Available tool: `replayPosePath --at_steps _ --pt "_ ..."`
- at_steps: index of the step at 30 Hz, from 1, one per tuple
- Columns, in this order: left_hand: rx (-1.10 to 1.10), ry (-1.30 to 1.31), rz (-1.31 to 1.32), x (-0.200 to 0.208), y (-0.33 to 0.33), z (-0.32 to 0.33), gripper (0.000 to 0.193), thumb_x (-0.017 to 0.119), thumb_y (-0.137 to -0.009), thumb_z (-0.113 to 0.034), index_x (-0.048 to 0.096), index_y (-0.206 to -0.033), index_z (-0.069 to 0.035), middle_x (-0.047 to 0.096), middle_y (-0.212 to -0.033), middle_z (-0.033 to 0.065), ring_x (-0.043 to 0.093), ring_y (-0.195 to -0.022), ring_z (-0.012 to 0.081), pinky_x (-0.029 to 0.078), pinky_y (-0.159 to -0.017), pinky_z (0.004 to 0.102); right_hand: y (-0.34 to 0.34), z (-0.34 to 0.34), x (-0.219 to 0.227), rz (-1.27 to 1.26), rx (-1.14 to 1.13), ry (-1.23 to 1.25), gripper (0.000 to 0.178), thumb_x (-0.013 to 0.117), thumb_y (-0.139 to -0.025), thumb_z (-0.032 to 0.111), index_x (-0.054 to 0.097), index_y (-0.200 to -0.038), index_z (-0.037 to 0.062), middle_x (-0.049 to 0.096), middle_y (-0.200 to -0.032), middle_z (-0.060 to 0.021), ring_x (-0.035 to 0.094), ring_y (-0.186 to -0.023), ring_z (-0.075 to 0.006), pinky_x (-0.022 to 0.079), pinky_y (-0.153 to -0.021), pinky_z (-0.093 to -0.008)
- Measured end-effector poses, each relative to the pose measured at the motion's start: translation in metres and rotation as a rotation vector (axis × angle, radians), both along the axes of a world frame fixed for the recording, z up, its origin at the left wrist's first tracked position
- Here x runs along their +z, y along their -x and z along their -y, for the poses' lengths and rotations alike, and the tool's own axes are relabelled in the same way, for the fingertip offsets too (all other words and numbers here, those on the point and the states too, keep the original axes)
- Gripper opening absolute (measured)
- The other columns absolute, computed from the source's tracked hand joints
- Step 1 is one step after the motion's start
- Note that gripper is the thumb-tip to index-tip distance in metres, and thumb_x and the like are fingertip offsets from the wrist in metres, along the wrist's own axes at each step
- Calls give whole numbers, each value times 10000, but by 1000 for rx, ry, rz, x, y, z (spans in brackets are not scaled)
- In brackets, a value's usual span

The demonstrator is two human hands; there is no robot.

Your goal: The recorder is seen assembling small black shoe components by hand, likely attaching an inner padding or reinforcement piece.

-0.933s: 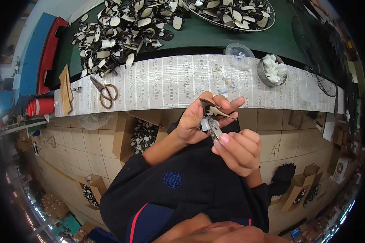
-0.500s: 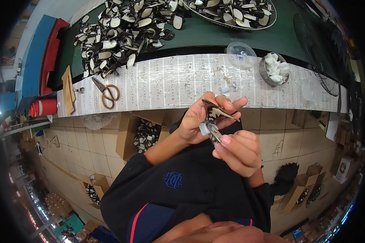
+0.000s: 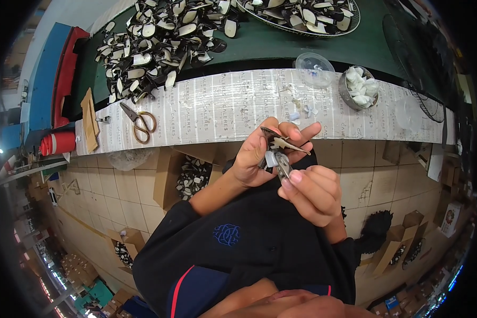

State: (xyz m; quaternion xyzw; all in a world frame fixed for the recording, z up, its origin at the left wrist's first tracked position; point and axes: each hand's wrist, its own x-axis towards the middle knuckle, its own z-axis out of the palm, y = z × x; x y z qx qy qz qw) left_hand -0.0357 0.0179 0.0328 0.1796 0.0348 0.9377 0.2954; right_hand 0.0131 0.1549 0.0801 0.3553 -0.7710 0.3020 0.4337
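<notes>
My left hand is closed on a dark shoe piece with a pale inner side, some of its fingers stretched out behind it. In my right hand a small metal tool is pinched between thumb and fingers; its exact kind I cannot make out. A small bluish-white piece sits at the tool's far end, beside my left thumb. Both hands meet in front of my chest, just off the bench's near edge. Part of the shoe piece is covered by my left fingers.
On the covered bench lie scissors, a brown cardboard strip, a clear plastic tub and a metal bowl of white wads. Behind are a heap of black-and-cream shoe pieces and a full wire basket. Boxes stand below.
Both hands have shifted slightly up and left. The tool and the bluish-white piece have turned a little against the shoe piece. Both grips stay the same.
</notes>
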Motion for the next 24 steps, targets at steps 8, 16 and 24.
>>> replayPosePath --at_steps 8,16,24 --pt "-11 -21 0 -2 1 2 222 547 -937 -248 500 -1080 -84 486 -1253 126 217 -1387 370 346 -1107 441 -3 1 0 32 102 79 182 756 -738 76 662 -889 34 614 -1060 -91 590 -864 -175 527 -675 -263" --pt "-5 10 -3 -1 0 5 222 552 -935 -252 502 -1079 -92 493 -1255 130 211 -1389 377 321 -1117 456 3 4 -2 -10 236 129 185 753 -731 45 648 -875 -5 604 -1048 -133 600 -865 -202 568 -702 -292" --pt "36 -25 -101 -5 1 0 295 599 -910 -256 506 -1117 -69 498 -1254 146 233 -1379 391 314 -1108 479 8 7 -1 34 113 83 204 752 -710 16 646 -878 -28 609 -1037 -159 626 -866 -245 587 -695 -314"
